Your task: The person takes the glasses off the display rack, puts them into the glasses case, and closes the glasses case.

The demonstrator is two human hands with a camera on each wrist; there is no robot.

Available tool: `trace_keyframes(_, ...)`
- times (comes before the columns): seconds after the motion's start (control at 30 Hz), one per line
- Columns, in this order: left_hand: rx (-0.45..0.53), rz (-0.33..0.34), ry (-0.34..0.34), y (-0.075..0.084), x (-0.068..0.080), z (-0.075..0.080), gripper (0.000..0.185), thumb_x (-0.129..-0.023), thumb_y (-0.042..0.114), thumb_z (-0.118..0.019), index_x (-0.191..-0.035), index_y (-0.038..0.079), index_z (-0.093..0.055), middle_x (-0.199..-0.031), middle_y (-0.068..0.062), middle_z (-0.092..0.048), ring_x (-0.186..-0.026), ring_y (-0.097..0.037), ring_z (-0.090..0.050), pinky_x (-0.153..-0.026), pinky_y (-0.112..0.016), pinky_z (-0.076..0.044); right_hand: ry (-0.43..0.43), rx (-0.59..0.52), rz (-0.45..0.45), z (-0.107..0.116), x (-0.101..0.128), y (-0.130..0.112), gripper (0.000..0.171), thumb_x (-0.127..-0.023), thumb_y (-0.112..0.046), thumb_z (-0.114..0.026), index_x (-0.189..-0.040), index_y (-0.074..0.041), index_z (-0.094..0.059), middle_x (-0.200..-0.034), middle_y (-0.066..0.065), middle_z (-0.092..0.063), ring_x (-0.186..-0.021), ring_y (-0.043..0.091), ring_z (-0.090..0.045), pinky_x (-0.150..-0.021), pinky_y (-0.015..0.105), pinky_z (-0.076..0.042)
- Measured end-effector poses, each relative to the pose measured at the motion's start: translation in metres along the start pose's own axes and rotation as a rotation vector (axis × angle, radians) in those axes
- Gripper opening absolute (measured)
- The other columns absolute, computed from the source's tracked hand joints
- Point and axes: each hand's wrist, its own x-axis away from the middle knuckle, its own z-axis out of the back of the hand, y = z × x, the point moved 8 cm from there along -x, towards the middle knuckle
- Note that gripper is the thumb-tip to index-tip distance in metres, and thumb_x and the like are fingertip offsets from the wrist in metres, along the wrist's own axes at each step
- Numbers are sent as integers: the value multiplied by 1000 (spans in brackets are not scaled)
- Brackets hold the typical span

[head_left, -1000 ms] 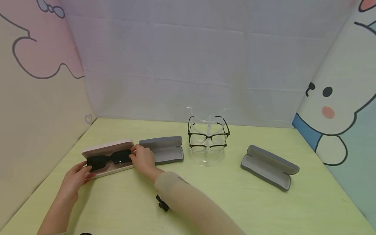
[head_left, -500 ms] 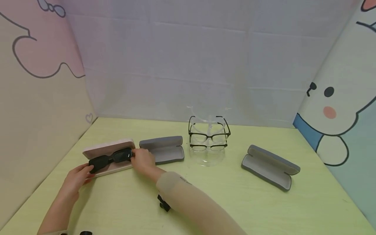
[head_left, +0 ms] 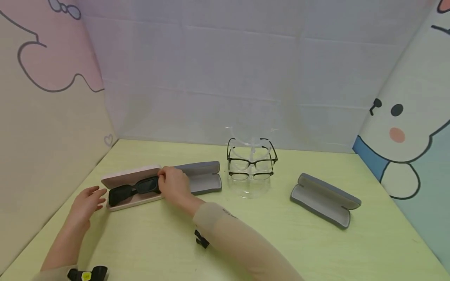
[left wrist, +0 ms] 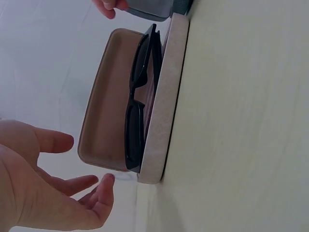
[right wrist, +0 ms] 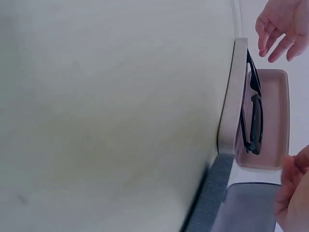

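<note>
Black sunglasses lie in an open pale pink glasses case, lenses facing out, in the head view. In the left wrist view the sunglasses lean against the lining, their arms folded behind. My left hand hovers just left of the case, fingers spread and holding nothing. At the case's right end is my right hand, fingers loosely bent near the lid corner. The right wrist view has that hand beside the lid, nothing between its fingers. It partly hides an open grey glasses case.
A clear stand holds black-framed eyeglasses above a second pair at the back middle. Another open grey case lies angled on the right of the yellow-green table. Printed side walls and a white backdrop surround the table.
The sunglasses have settled into the case as both hands let go of them. My left hand has drawn back to the left; my right hand has moved slightly up toward the lid corner.
</note>
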Motion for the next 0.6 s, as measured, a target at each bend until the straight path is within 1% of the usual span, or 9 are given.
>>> trace_keyframes(0.03,-4,-1,29,2,-1,3,68,-96,37,-29,-142,-9,-7,-142,-34,-17,-100,-19,-54,-86,-31,-44,25,34,25,4,-2,-2,18,-92,-20,-50,-98,-19,-67,-86,-9,-64,-63,2,-53,-52,13,-39)
trace_keyframes(0.07,-2,-5,63,5,-2,6,68,-96,37,-29,-142,-8,-9,-142,-33,-18,-109,-29,-49,-90,-38,-41,49,82,46,8,-4,-5,18,-92,-22,-50,-98,-20,-67,-86,-9,-63,-65,3,-52,-53,14,-38)
trace_keyframes(0.13,15,-17,121,10,-4,9,67,-95,39,-31,-143,-4,-13,-143,-32,-19,-124,-45,-30,-96,-52,-33,83,182,69,13,-9,-8,18,-93,-25,-50,-100,-24,-66,-88,-11,-62,-75,5,-53,-60,15,-39)
trace_keyframes(0.2,16,-30,159,15,-7,11,66,-95,41,-32,-143,-1,-16,-143,-31,-19,-126,-47,-26,-99,-57,-27,81,273,71,15,-13,-9,19,-94,-30,-49,-105,-28,-64,-94,-12,-62,-87,8,-53,-69,20,-40)
trace_keyframes(0.27,2,-45,183,18,-11,12,65,-94,43,-33,-143,0,-21,-143,-30,-21,-127,-46,-26,-99,-57,-28,42,330,56,12,-17,-9,23,-94,-34,-47,-112,-32,-61,-99,-13,-62,-95,10,-52,-76,25,-40)
trace_keyframes(0.33,-14,-54,191,21,-15,11,65,-94,45,-34,-141,1,-26,-144,-28,-23,-127,-45,-27,-98,-55,-30,-10,365,36,8,-20,-8,26,-95,-38,-45,-117,-34,-58,-104,-14,-62,-100,11,-52,-80,28,-39)
trace_keyframes(0.4,-37,-58,204,21,-18,11,65,-93,46,-35,-138,-1,-32,-141,-28,-27,-124,-43,-31,-94,-51,-34,-64,397,25,3,-21,-8,29,-95,-42,-43,-120,-37,-55,-103,-15,-63,-99,10,-52,-82,30,-38)
trace_keyframes(0.47,-57,-52,218,20,-21,12,65,-93,47,-36,-135,-2,-37,-139,-27,-31,-121,-41,-34,-89,-46,-37,-98,418,28,-1,-22,-9,30,-94,-44,-42,-121,-38,-55,-101,-16,-63,-97,9,-53,-83,30,-36)
trace_keyframes(0.6,-67,-40,226,18,-21,14,65,-92,47,-38,-132,-3,-40,-135,-28,-37,-114,-38,-40,-84,-45,-40,-111,433,41,-4,-22,-12,29,-94,-44,-41,-119,-38,-55,-93,-17,-64,-89,7,-54,-82,29,-35)
